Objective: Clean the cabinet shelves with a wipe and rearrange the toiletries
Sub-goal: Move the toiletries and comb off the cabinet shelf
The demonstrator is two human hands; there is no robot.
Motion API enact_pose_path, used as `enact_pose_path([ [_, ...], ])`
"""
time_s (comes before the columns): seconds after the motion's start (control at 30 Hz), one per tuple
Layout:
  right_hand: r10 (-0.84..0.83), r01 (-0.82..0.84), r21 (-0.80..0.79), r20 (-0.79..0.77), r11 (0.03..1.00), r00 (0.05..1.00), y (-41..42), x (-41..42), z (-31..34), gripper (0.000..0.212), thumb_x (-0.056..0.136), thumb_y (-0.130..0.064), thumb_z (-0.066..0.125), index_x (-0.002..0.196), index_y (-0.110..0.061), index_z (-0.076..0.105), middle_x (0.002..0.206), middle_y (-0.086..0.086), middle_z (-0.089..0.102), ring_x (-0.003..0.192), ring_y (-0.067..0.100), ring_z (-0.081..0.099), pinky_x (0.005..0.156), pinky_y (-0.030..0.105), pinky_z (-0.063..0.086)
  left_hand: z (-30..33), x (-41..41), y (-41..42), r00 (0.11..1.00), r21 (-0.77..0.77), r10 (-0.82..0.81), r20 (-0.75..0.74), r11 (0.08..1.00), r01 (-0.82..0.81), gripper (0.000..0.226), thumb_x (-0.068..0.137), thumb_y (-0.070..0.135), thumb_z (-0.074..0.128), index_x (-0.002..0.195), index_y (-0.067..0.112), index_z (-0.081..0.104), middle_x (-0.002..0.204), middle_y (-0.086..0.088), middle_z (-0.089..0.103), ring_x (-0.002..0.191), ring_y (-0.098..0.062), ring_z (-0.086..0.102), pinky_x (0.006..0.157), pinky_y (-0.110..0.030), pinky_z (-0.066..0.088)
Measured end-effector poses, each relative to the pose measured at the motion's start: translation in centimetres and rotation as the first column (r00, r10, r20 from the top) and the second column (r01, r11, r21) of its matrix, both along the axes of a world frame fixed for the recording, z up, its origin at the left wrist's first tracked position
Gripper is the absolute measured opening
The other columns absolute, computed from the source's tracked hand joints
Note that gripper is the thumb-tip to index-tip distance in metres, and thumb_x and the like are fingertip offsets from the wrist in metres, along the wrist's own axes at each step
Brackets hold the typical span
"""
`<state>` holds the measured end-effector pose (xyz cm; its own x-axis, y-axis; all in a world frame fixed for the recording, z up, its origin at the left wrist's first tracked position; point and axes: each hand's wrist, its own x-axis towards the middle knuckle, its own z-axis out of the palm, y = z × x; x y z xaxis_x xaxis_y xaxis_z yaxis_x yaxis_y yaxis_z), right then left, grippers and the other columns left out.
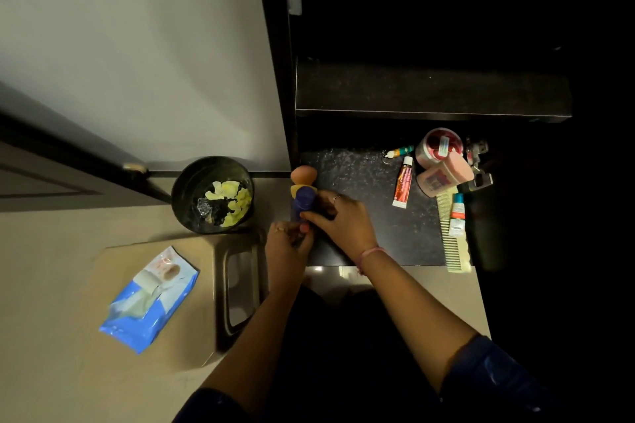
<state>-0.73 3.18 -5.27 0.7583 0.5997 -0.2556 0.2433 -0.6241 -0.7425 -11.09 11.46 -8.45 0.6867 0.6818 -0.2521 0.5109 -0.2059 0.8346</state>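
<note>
Our right hand (338,216) curls around a smooth blue bottle (302,204); our left hand (287,244), just below, pinches its base. Speckled dark shelf (364,182) beneath.

A dark bin (187,194) holding yellowish scraps (231,200) sits left of centre; a grey door (144,55) fills the upper left.

Single head-worn wide-angle view, steeply downward, close over the low cabinet shelf (360,182).

Blue sleeves (494,385), pink wristband (371,253), ring (336,197) on right hand (343,220)
</note>
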Motion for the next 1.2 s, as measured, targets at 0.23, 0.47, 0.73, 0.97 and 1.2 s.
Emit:
enact_pose_path([
  [0.23,-0.011,0.012,-0.035,0.036,0.999,0.999,-0.3,-0.5,-0.6,0.045,0.082,-0.041,0.067,0.122,-0.022,0.058,0.115,0.003,0.066,0.104,0.017,0.061,0.093,0.032,0.050,-1.1,-0.4,-0.1,0.999,-0.069,0.043,0.030,0.997,-0.040,0.016,0.083,0.015,0.067,0.085,0.022,0.052,0.086,0.013,0.048,0.080,-0.009,0.055,0.073,-0.024,0.047],
  [0.47,-0.036,0.036,0.019,-0.022,0.999,0.999,-0.7,-0.8,-0.8,0.050,0.080,-0.033,0.070,0.126,-0.018,0.055,0.123,0.005,0.062,0.112,0.019,0.058,0.098,0.034,0.049,-1.1,-0.1,-0.2,1.000,-0.050,0.029,0.008,0.998,-0.029,0.029,0.082,0.016,0.068,0.085,0.036,0.048,0.097,0.004,0.049,0.084,-0.009,0.056,0.074,-0.025,0.047],
  [0.73,-0.072,0.073,0.057,-0.022,0.996,0.997,-3.2,-0.9,-0.7,0.041,0.082,-0.021,0.070,0.122,-0.018,0.059,0.118,0.004,0.063,0.106,0.015,0.061,0.095,0.034,0.051,-1.2,-1.1,-0.4,0.996,-0.013,0.051,-0.076,0.999,-0.052,0.034,0.076,0.016,0.074,0.104,0.011,0.057,0.101,0.002,0.048,0.078,0.004,0.050,0.066,-0.005,0.039],
  [0.97,-0.660,0.604,0.290,0.163,0.743,0.733,-10.7,0.6,1.0,0.029,0.087,-0.019,0.063,0.115,-0.022,0.057,0.112,-0.006,0.053,0.097,0.015,0.061,0.086,0.033,0.053,-0.6,-2.3,-3.6,0.979,-0.190,0.152,-0.138,0.966,-0.177,0.037,0.072,0.013,0.078,0.099,0.012,0.053,0.081,0.008,0.053,0.069,-0.005,0.055,0.057,-0.010,0.042],
  [1.2,-0.740,0.722,0.190,0.297,0.665,0.603,-14.9,7.4,2.2,0.062,0.083,-0.032,0.068,0.137,-0.030,0.037,0.136,-0.002,0.042,0.117,0.005,0.047,0.094,0.017,0.038,-0.1,-1.8,-8.2,0.991,-0.239,0.068,-0.114,0.966,-0.094,0.035,0.074,0.017,0.077,0.096,0.017,0.051,0.098,-0.004,0.059,0.079,-0.011,0.057,0.061,-0.012,0.043],
])
